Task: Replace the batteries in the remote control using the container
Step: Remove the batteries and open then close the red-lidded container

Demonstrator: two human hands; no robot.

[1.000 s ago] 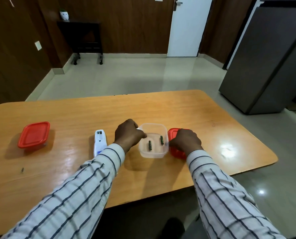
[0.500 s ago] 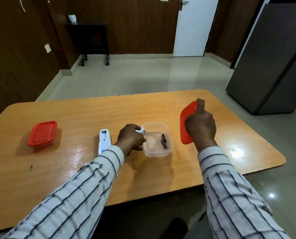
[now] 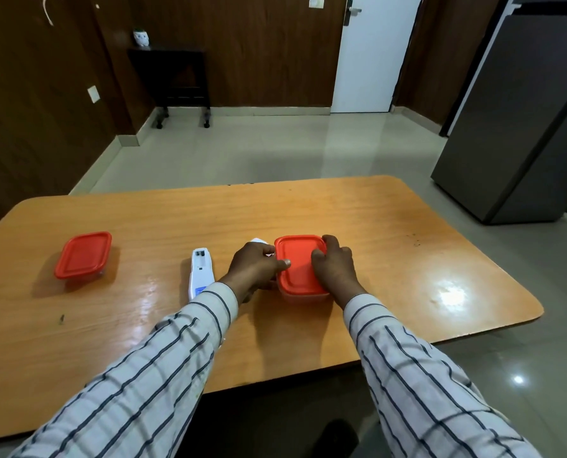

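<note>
A small clear container [image 3: 305, 297] stands at the middle of the wooden table [image 3: 391, 233], with a red lid [image 3: 297, 259] lying on top of it. Its contents are hidden by the lid. My left hand [image 3: 252, 266] grips the container's left side, thumb on the lid. My right hand [image 3: 336, 267] holds the lid's right side, fingers curled over its far corner. The white remote control [image 3: 200, 272] lies just left of my left hand, back up, its battery bay uncovered. A small white piece [image 3: 259, 241] peeks out behind my left hand.
A second container with a red lid [image 3: 83, 254] sits at the table's left. A tiny dark speck [image 3: 61, 319] lies near the front left edge. A grey fridge [image 3: 523, 127] stands off the table's far right; a dark side table [image 3: 176, 81] is by the wall.
My right hand lifted the red lid from the table beside the open container, swung it over, and set it on top. The two batteries inside are now hidden. My left hand stayed at the container.
</note>
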